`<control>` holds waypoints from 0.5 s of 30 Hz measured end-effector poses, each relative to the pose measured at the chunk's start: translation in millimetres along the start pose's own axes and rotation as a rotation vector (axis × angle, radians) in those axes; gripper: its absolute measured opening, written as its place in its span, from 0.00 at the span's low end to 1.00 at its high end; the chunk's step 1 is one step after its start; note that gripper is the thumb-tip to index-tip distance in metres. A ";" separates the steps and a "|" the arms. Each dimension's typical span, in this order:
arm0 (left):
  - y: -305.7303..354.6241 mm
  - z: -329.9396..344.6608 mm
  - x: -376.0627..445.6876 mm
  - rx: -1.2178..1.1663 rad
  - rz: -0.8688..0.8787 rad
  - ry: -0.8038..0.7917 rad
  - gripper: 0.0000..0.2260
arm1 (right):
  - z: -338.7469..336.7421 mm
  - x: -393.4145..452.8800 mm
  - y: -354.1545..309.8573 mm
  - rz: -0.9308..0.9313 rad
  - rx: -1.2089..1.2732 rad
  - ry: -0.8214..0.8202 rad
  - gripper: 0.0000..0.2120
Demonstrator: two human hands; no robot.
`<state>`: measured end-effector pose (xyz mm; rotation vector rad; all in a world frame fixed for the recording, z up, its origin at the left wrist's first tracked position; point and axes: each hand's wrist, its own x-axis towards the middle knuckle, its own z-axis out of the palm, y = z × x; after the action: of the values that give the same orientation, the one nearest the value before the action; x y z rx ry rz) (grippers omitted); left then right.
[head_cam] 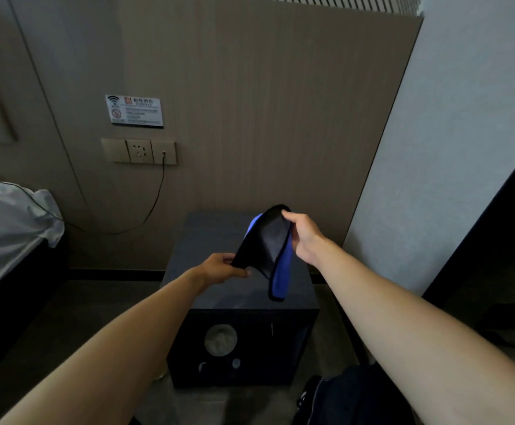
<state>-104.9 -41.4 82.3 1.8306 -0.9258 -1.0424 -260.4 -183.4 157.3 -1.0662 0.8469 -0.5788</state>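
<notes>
Dark cabinet (225, 297) sits below our hands, against a wood-panel wall (280, 118); bed (8, 228) to its left, cable (155, 200) drooping from the wall sockets (139, 151). We hold the black-and-blue cloth (265, 243) above the cabinet's top: left hand (219, 268) pinches its lower corner, right hand (303, 236) pinches its upper edge. Long axis slants up to the right; free blue end hangs toward the near right corner.

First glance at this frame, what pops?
The black-and-blue fabric cloth, mid-frame, stretched between the left hand pinching its lower corner and the right hand gripping its top. Below it stands a dark boxy bedside cabinet; a white wall sign hangs upper left.
</notes>
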 end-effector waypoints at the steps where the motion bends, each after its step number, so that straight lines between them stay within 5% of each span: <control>1: -3.2 0.0 0.7 -0.038 -0.027 0.008 0.16 | 0.9 -2.0 -2.7 -0.002 0.037 -0.010 0.14; 5: -13.0 0.9 2.5 -0.249 -0.178 -0.062 0.10 | 1.0 -6.3 -7.9 0.035 0.137 -0.032 0.14; 8: -18.6 3.0 5.4 -0.504 -0.280 -0.188 0.16 | 1.3 -3.6 -4.3 0.080 0.176 0.002 0.16; 12: -18.2 11.2 8.8 -0.742 -0.264 -0.317 0.23 | 2.6 -1.5 3.8 0.134 0.169 0.046 0.19; 15: -9.3 14.8 2.0 -0.722 -0.247 -0.380 0.16 | 0.8 -0.9 7.4 0.187 0.164 0.095 0.22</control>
<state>-115.7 -43.7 68.5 1.1722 -0.4282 -1.6574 -260.1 -179.4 151.0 -0.8059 0.9537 -0.5339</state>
